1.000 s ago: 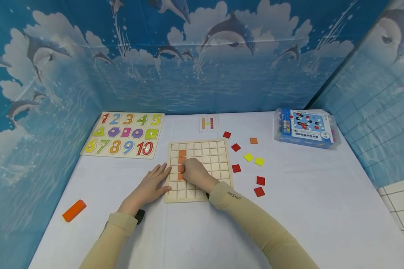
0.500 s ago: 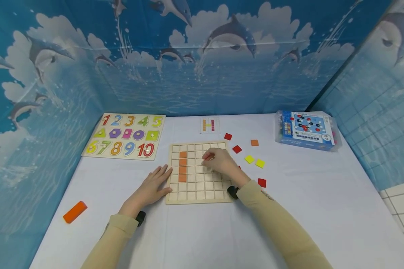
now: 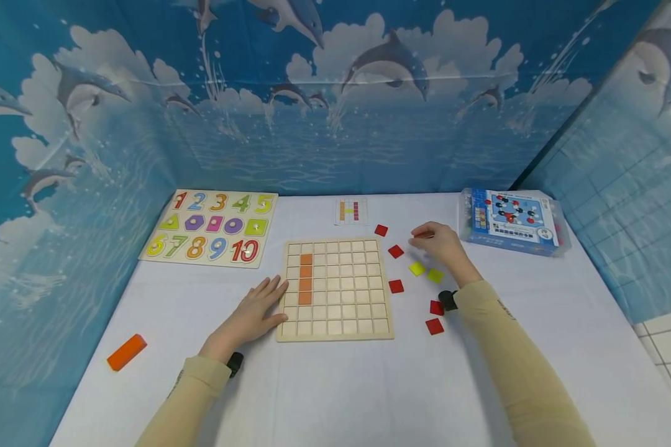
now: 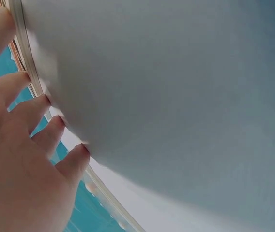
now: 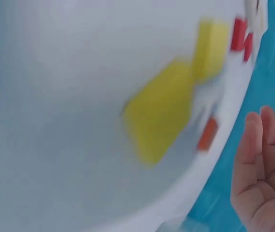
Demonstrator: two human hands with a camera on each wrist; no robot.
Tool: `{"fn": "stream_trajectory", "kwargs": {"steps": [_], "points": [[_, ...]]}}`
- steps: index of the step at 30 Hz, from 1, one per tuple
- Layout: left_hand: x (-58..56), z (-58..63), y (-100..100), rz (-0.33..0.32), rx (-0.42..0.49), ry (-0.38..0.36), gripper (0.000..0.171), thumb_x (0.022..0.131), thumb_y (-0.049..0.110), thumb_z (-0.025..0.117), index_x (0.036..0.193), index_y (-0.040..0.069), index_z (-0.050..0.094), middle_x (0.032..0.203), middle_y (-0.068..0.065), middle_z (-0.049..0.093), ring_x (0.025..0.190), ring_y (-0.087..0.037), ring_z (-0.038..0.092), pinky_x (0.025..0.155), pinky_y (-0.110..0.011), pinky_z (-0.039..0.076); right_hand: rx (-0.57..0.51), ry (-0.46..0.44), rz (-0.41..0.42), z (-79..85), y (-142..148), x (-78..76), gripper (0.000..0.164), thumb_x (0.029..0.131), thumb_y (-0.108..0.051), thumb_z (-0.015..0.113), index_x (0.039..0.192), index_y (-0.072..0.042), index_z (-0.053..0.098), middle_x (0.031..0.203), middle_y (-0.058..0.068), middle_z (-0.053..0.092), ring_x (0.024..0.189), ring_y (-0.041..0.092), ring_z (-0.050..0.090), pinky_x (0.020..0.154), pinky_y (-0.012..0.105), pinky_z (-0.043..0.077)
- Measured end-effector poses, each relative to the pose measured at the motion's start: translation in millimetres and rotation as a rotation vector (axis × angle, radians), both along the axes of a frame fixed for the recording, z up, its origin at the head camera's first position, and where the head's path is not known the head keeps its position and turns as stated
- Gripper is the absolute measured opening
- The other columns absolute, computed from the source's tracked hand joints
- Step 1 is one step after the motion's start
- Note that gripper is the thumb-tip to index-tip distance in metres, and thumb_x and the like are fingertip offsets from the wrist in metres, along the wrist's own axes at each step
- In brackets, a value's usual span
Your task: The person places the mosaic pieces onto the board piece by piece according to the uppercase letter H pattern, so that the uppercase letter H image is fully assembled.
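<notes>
A wooden grid board (image 3: pixel 349 328) lies on the white table, with several orange tiles (image 3: pixel 305 285) in one column at its left. My left hand (image 3: pixel 251 315) rests at the board's left edge, fingers spread, its fingertips touching the rim (image 4: pixel 27 53). To the right of the board, my right hand (image 3: pixel 442 245) hovers with fingers loosely bent and holding nothing. Below it in the right wrist view lies a loose orange tile (image 5: pixel 207 134), hidden by the hand in the head view. Two yellow tiles (image 3: pixel 416 269) lie near that hand.
Several red tiles (image 3: pixel 396 286) lie scattered right of the board. A small pattern card (image 3: pixel 351 212) is behind it. A number puzzle (image 3: pixel 207 233) stands back left, a plastic box (image 3: pixel 514 220) back right, and an orange block (image 3: pixel 126 352) front left.
My right hand has left the orange column and moved right, over the board, to the loose tiles. My left hand stays at the board's edge.
</notes>
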State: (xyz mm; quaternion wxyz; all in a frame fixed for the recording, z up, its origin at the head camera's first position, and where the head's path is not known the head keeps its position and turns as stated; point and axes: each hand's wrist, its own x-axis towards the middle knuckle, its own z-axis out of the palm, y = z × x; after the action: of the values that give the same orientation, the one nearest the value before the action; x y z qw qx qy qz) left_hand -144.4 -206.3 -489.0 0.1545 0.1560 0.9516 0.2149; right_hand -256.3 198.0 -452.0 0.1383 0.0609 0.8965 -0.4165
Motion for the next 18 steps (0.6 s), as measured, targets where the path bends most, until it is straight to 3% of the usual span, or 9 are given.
{"fn": "stream_trajectory", "kwargs": {"steps": [10, 18], "points": [[-0.5, -2.2, -0.5, 0.000, -0.003, 0.005, 0.073, 0.095, 0.032, 0.065, 0.155, 0.009, 0.030, 0.164, -0.016, 0.020, 0.152, -0.040, 0.013, 0.122, -0.060, 0.012, -0.040, -0.054, -0.061, -7.3, 28.0, -9.2, 0.049, 0.096, -0.027, 0.065, 0.135, -0.001, 0.050, 0.134, 0.022, 0.051, 0.115, 0.036, 0.051, 0.107, 0.048, 0.047], [0.0, -1.6, 0.0, 0.012, -0.001, -0.008, 0.074, 0.094, 0.032, 0.065, 0.156, 0.011, 0.029, 0.164, -0.014, 0.019, 0.153, -0.037, 0.012, 0.123, -0.058, 0.012, 0.018, -0.095, -0.036, -8.5, 26.8, -11.9, 0.049, 0.097, -0.023, 0.062, 0.139, -0.002, 0.048, 0.141, 0.024, 0.048, 0.124, 0.039, 0.044, 0.112, 0.053, 0.041]]}}
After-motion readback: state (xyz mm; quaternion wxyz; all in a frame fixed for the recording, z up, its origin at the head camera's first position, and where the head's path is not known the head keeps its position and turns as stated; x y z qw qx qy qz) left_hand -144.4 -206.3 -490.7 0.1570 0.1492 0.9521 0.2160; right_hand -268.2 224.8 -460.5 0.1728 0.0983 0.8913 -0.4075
